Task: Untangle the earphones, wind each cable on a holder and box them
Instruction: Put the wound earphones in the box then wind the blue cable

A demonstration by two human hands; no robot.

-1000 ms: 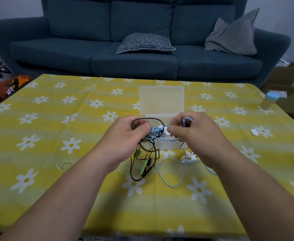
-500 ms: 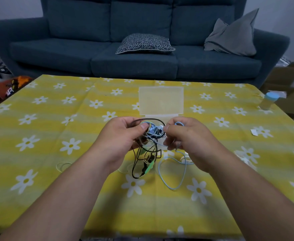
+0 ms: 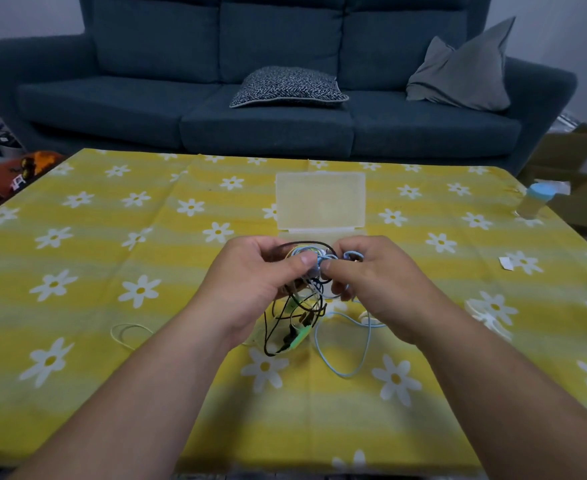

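Note:
A tangle of earphone cables [image 3: 306, 299] hangs between my hands above the yellow flowered tablecloth [image 3: 146, 375]. It holds black, light blue and green strands. My left hand [image 3: 250, 282] pinches the knot from the left, thumb on top. From the right my right hand [image 3: 378, 282] pinches it, fingertips almost meeting the left thumb. A light blue loop [image 3: 345, 355] trails onto the cloth below. Just behind the hands a clear plastic box [image 3: 320, 202] lies with its lid open. A pale cable loop [image 3: 129, 334] lies on the cloth at the left.
A bottle with a blue cap [image 3: 534, 202] stands at the table's right edge. A small white scrap [image 3: 506, 263] lies near it. A white round object [image 3: 486, 313] rests by my right forearm. A blue sofa [image 3: 285, 109] with cushions stands behind the table.
Both hands have drawn closer together over the knot, and the tangle has been lifted slightly. The right hand's fingers shifted left along the blue cable.

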